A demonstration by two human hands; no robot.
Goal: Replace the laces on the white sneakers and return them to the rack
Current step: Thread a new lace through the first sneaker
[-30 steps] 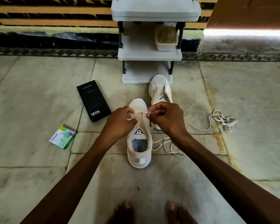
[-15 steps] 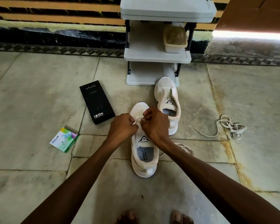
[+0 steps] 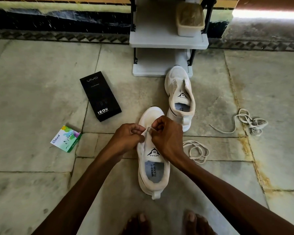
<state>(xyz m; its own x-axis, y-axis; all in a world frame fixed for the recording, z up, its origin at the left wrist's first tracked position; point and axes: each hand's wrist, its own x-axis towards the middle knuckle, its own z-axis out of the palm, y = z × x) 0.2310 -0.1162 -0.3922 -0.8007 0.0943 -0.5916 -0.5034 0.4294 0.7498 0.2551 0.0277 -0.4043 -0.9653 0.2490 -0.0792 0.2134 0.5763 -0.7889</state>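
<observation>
Both hands have closed in over the front of the near sneaker since a second ago, and the view has dipped, so the rack's top shelf is cut off. Bare toes show at the bottom edge, with the sneaker just ahead of them on the stone floor, heel toward the person. The left hand pinches the upper's left edge; the right hand pinches one end of the lace, whose loops lie just right of the shoe. A green box sits well to the left, a black box beyond it, both apart from the arms. The second sneaker stands just behind the first, unlaced, its toe touching the rack. A second lace lies bundled far right. Open floor spreads on both sides. A lidded tub sits on the rack's middle shelf.
</observation>
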